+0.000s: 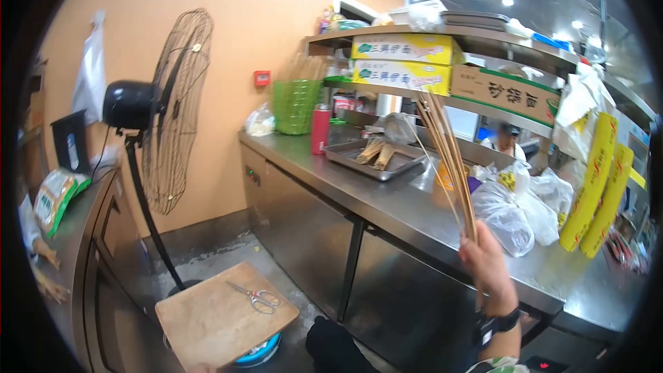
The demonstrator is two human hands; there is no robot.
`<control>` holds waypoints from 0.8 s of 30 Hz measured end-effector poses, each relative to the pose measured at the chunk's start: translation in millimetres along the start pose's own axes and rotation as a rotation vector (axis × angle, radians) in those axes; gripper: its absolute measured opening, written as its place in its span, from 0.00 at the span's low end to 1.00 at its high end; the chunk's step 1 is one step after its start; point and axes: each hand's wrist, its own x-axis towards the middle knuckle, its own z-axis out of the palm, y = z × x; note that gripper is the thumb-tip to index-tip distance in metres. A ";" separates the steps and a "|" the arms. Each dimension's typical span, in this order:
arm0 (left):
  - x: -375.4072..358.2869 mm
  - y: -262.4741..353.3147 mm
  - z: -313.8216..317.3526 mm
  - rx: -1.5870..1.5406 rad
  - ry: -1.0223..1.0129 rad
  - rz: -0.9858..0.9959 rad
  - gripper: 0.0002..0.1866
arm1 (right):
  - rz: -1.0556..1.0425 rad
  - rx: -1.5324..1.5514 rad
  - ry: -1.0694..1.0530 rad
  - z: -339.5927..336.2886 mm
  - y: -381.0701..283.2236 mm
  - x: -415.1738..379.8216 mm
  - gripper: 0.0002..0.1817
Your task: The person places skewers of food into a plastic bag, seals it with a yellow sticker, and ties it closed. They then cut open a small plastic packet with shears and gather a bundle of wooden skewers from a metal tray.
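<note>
My right hand [487, 262], with a dark watch on the wrist, is closed round a bundle of long thin wooden skewers [449, 145]. The bundle stands nearly upright in front of the steel counter, and one or two skewers splay away to the left. A small patch at the bottom edge, by the cutting board [200, 318], may be part of my left hand [202, 368]; its fingers are hidden. Scissors [255, 298] lie on the board, which rests over a blue basin [261, 352]. Shorter stick bundles [376, 153] lie in a metal tray [400, 171] on the counter.
Along the steel counter [311, 173] stand a red bottle [320, 129], a green basket [293, 107] and plastic bags [507, 214]. Yellow boxes [400, 77] sit on the shelf above. A black fan [135, 105] stands left. Behind the counter is a person [510, 146] in a cap.
</note>
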 end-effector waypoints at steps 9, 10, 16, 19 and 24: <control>28.7 11.3 39.6 0.213 -0.050 -0.033 0.17 | -0.159 0.155 -0.594 306.9 113.2 -85.5 0.08; 29.3 16.4 36.7 0.210 -0.055 -0.067 0.17 | -0.178 0.086 -0.689 341.5 143.0 -105.6 0.08; 18.4 8.4 36.3 0.224 0.070 0.053 0.16 | 0.156 -0.317 -1.335 425.2 280.5 -190.8 0.14; 19.0 -8.1 38.2 0.297 0.101 0.169 0.14 | 0.097 -0.303 -1.300 421.8 260.4 -188.7 0.14; 31.1 -28.7 51.2 0.428 -0.043 0.564 0.11 | -0.021 0.175 -1.021 423.9 263.6 -216.9 0.18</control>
